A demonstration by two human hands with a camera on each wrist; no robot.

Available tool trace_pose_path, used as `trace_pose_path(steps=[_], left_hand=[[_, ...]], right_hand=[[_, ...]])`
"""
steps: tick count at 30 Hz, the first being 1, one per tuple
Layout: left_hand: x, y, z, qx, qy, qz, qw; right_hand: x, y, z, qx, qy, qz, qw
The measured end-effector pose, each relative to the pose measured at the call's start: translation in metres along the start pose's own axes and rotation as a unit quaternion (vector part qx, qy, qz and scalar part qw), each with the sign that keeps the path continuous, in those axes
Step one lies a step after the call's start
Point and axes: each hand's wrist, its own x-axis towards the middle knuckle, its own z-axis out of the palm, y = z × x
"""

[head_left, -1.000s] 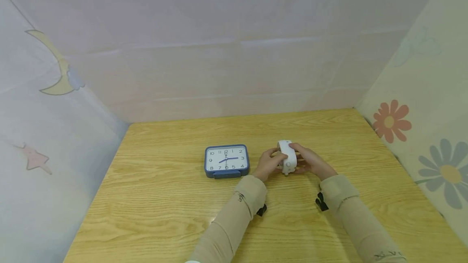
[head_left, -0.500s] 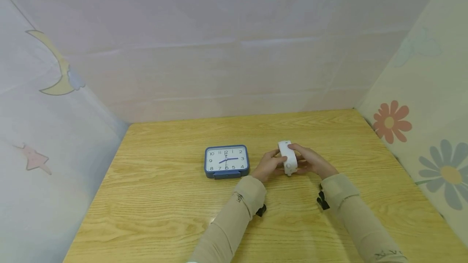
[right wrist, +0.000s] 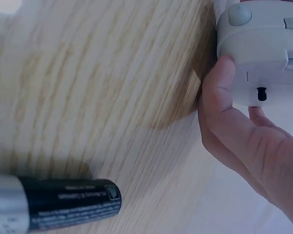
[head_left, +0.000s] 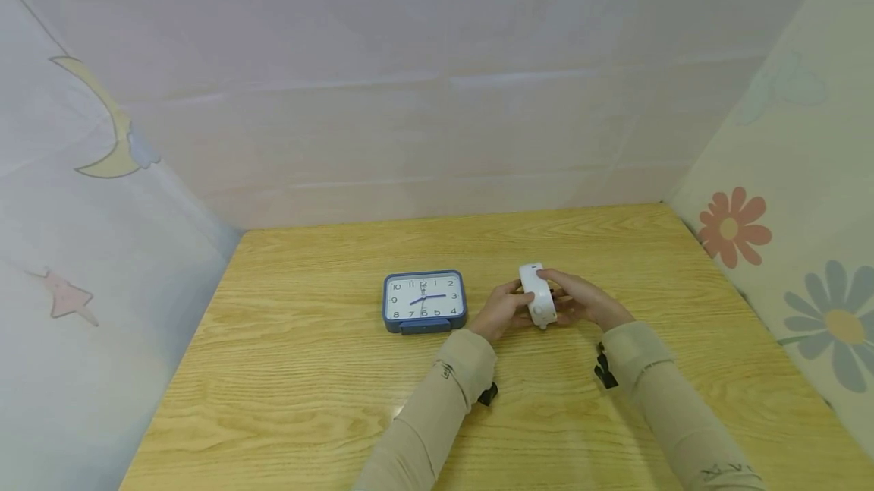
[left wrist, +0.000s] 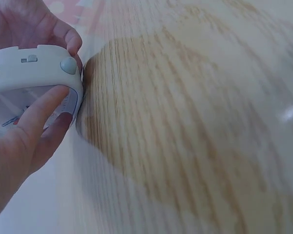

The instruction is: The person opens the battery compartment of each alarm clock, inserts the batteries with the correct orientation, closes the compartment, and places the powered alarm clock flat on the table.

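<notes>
My left hand (head_left: 501, 310) and right hand (head_left: 587, 301) grip a small white alarm clock (head_left: 537, 295) from either side, at the right middle of the table. In the left wrist view, left fingers lie across the clock's dial and partly cover it. Grey round knobs and a small switch show on its casing. The right wrist view shows my right fingertips at the back of the clock (right wrist: 263, 63), by small black knobs. To its left, a blue-framed alarm clock (head_left: 423, 300) lies with its dial up.
A wooden table (head_left: 307, 377) carries everything. In the right wrist view, a black and silver battery (right wrist: 71, 202) with small print is close to the camera. Fabric with printed flowers (head_left: 729, 228) and a moon (head_left: 116, 134) rises behind and beside the table.
The white alarm clock has turned slightly in my hands, so its dial side no longer shows in the head view. Both hands hold nearly the same place; the blue clock has not moved.
</notes>
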Motion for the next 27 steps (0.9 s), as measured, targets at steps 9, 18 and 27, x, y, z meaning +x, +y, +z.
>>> trace_pose_path(steps=[9,18,27], left_hand=[[-0.002,0.002,0.001,0.009,0.014,0.011,0.9998],[0.001,0.000,-0.001,0.013,0.026,0.028,0.9992],[-0.002,-0.001,-0.002,0.012,0.030,0.043,0.9986]], right_hand=[[-0.030,-0.021,0.008,-0.006,-0.031,-0.020,0.9993],[-0.032,-0.019,0.007,-0.024,-0.025,-0.048,0.9982],[-0.030,-0.017,0.005,-0.036,-0.012,-0.044,0.9983]])
